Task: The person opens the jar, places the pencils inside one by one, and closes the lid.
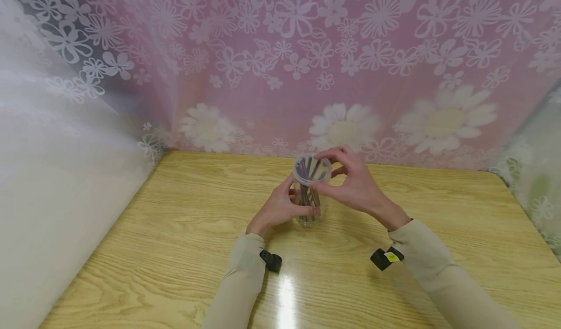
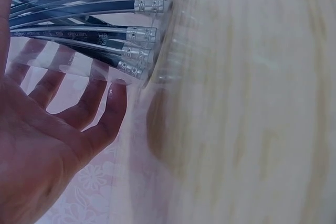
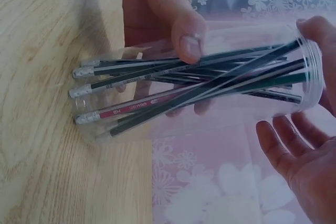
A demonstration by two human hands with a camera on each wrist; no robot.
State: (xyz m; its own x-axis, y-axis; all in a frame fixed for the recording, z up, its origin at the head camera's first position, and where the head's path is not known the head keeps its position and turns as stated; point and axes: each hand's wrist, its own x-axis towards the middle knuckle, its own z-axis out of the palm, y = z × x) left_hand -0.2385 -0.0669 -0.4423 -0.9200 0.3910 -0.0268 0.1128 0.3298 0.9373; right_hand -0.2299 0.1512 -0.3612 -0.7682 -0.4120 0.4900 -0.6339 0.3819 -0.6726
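Note:
A clear plastic jar [image 3: 184,127] stands upright close over the table, with several pencils [image 3: 157,99] inside. The pencils are dark, apart from a red one and a green one, and their eraser ends point down. My left hand [image 1: 280,206] grips the jar round its middle, thumb across the near side and fingers behind. At the top, my right hand [image 1: 357,185] holds the translucent lid [image 1: 298,175] between thumb and fingers. In the right wrist view the lid [image 3: 314,85] sits on the jar's mouth, and the right fingers [image 3: 275,142] curve along its edge.
The wood-grain table [image 1: 175,231] spreads under both arms. A pink flowered curtain [image 1: 271,85] hangs along its back edge, and pale sheeting [image 1: 65,173] borders the left side. Small dark cameras are worn on both wrists, over beige sleeves [image 1: 243,265].

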